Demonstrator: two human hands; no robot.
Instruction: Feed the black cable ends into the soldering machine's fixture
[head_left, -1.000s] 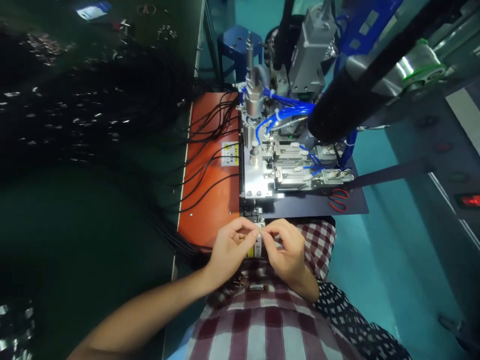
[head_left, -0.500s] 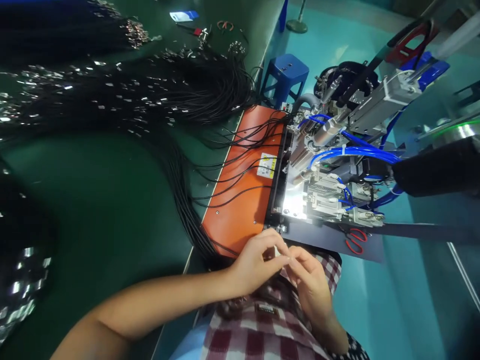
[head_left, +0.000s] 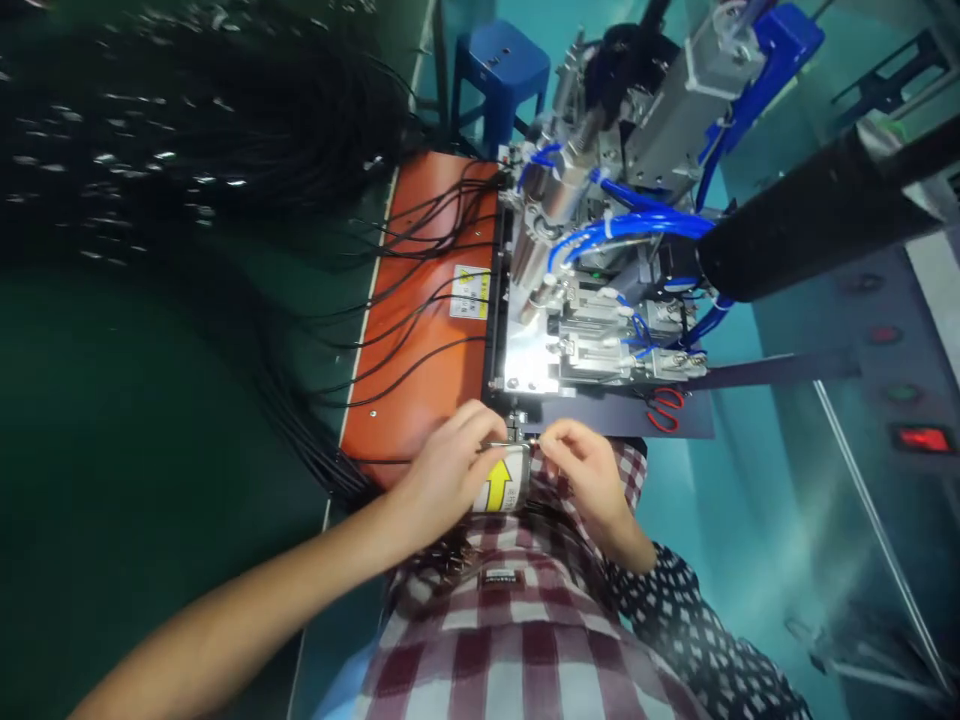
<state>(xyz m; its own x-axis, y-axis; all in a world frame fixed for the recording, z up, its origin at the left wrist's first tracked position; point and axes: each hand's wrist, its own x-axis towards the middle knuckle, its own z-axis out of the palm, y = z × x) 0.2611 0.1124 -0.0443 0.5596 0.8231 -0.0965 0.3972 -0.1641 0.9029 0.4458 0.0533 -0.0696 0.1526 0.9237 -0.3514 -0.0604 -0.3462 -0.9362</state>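
My left hand is closed around a thin black cable, which runs in from the bundle on the left and comes out past the fingertips. Thumb and forefinger of my right hand pinch at the cable's small end, just right of the left fingertips. Both hands are at the near edge of a bench machine, in front of a small metal fitting. Below the cable a white label with a yellow arrow shows between the hands. The very tip is too small to make out.
Several black cables lie across the orange plate into the machine. A large cable bundle covers the green table. Red-handled scissors lie on the grey shelf to the right. A blue stool stands behind.
My hands have moved apart slightly and up to the machine's near edge, bringing the cable end there. The view has shifted to the right, and the arrow label now shows.
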